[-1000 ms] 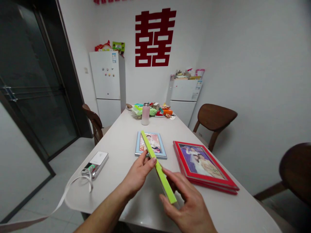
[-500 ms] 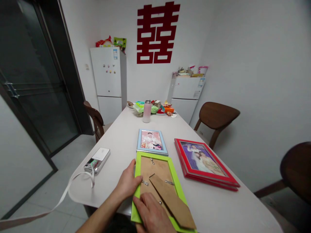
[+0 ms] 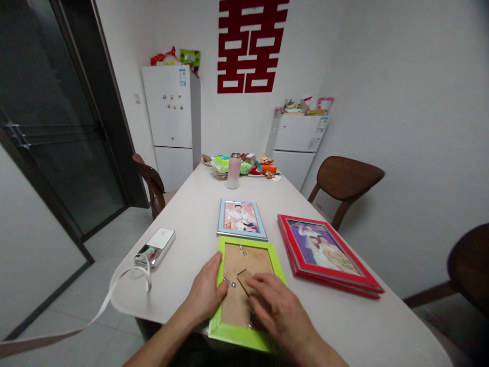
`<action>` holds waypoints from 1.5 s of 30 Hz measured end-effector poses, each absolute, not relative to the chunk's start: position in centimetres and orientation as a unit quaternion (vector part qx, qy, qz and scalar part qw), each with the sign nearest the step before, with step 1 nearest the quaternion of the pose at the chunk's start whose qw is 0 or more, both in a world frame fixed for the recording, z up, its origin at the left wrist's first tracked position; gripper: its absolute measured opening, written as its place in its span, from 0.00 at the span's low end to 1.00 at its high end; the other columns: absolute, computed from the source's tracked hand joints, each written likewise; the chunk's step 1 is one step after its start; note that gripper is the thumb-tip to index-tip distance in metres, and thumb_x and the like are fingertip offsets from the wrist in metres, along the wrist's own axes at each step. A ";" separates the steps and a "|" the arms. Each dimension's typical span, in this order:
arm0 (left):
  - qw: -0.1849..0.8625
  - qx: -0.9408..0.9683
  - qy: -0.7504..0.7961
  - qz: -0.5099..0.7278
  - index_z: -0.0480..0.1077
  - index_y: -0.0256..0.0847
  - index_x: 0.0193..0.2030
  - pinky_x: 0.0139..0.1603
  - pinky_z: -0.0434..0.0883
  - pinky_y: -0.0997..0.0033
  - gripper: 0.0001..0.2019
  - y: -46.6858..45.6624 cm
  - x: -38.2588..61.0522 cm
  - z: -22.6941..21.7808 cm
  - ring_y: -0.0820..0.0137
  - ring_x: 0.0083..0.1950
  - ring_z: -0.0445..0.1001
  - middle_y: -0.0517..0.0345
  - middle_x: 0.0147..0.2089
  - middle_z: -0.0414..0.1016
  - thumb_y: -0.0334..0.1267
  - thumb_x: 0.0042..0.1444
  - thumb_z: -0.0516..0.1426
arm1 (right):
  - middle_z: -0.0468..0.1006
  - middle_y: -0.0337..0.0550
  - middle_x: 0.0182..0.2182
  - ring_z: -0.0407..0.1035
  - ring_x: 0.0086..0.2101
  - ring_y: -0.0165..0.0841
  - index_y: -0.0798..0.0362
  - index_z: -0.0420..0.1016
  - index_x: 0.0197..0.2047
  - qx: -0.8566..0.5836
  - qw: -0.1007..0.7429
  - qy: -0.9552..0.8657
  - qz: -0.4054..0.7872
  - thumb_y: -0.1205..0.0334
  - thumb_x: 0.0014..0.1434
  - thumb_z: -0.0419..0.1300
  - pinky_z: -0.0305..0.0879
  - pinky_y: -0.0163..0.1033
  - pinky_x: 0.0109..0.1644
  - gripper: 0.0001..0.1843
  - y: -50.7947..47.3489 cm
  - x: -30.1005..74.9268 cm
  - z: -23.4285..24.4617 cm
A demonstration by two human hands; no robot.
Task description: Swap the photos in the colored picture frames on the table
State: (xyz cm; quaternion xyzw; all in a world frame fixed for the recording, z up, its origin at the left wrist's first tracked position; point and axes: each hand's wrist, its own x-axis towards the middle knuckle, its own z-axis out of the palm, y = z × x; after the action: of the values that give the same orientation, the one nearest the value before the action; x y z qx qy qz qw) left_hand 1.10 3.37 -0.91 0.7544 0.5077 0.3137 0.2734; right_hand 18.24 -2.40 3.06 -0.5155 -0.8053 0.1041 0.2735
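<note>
White table [image 3: 191, 219], green frame [image 3: 236, 306] beneath right hand [image 3: 280, 306]

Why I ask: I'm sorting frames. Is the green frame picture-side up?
No, the green frame has its brown backing and metal clips facing up.

Now see the green frame [image 3: 254, 259] lying back-up, versus edge-on a second ago. See the right hand [image 3: 281, 307] shifted off the near-left rim to the brown stand leg [image 3: 245, 278]. Also get the red wall character [image 3: 250, 64] cropped at top.
</note>
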 end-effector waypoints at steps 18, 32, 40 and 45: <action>0.261 0.766 0.499 0.310 0.51 0.30 0.58 0.59 0.52 0.65 0.31 2.9 1.1 -0.4 0.64 0.58 0.55 0.46 0.59 0.55 0.29 0.43 0.49 | 0.69 0.48 0.33 0.60 0.36 0.35 0.56 0.73 0.34 -0.639 0.190 -0.745 0.032 0.69 0.52 0.49 0.56 0.37 0.41 0.12 0.8 21.5 1.6; 0.253 0.770 0.498 0.307 0.51 0.31 0.57 0.59 0.50 0.62 0.29 3.0 1.1 -1.3 0.63 0.59 0.53 0.47 0.59 0.54 0.30 0.44 0.48 | 0.69 0.44 0.29 0.62 0.33 0.32 0.57 0.70 0.26 -0.574 0.195 -0.790 0.093 0.70 0.49 0.52 0.55 0.34 0.39 0.06 2.7 14.0 1.5; 0.253 0.773 0.495 0.307 0.49 0.29 0.58 0.60 0.49 0.64 0.31 2.9 1.0 -1.2 0.63 0.59 0.52 0.46 0.60 0.52 0.29 0.43 0.48 | 0.70 0.45 0.33 0.62 0.37 0.31 0.56 0.71 0.36 -0.588 0.222 -0.775 0.058 0.67 0.54 0.48 0.54 0.33 0.43 0.12 4.0 16.6 1.2; 0.256 0.772 0.494 0.307 0.49 0.31 0.58 0.60 0.49 0.64 0.32 2.9 1.0 -1.1 0.63 0.59 0.52 0.47 0.60 0.52 0.29 0.43 0.49 | 0.70 0.47 0.31 0.61 0.35 0.34 0.57 0.72 0.36 -0.630 0.215 -0.746 0.032 0.67 0.54 0.47 0.53 0.36 0.41 0.14 6.3 18.1 0.3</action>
State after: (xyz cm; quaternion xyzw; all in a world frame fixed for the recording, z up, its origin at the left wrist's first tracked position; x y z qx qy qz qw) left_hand 1.01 2.89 -1.14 0.7723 0.4938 0.3072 0.2556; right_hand 18.09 6.32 0.31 -0.6295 -0.7458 0.0323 0.2154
